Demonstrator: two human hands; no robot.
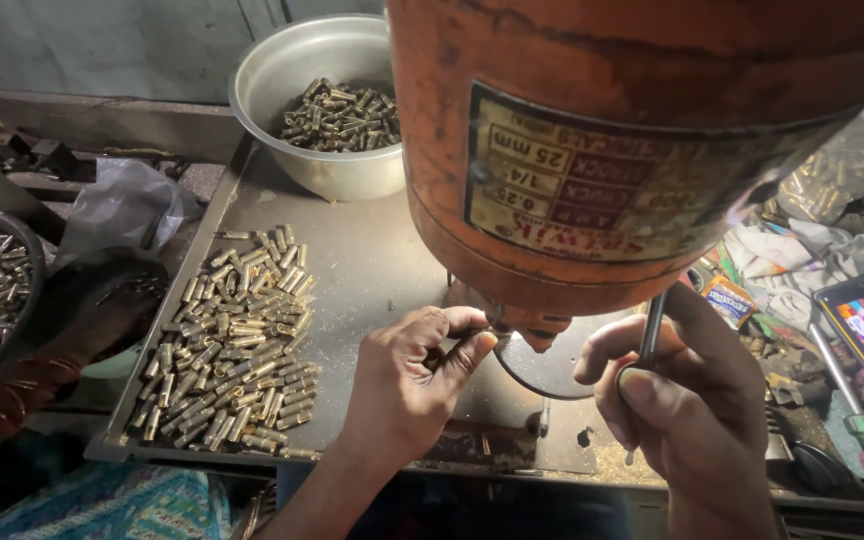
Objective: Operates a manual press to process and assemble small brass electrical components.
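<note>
While a small brass piece [449, 350] is sitting under the drill's spindle tip [535, 335], the left hand [414, 380] is pinching it directly beside the tip; the right hand [687, 385] is gripping the feed lever [650, 335], with loose brass pieces [232, 350] lying leftward on the tray [372, 250].

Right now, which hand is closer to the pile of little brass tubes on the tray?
Left. The left hand sits just right of the brass tubes; the right hand is farther right, gripping the thin metal rod.
</note>
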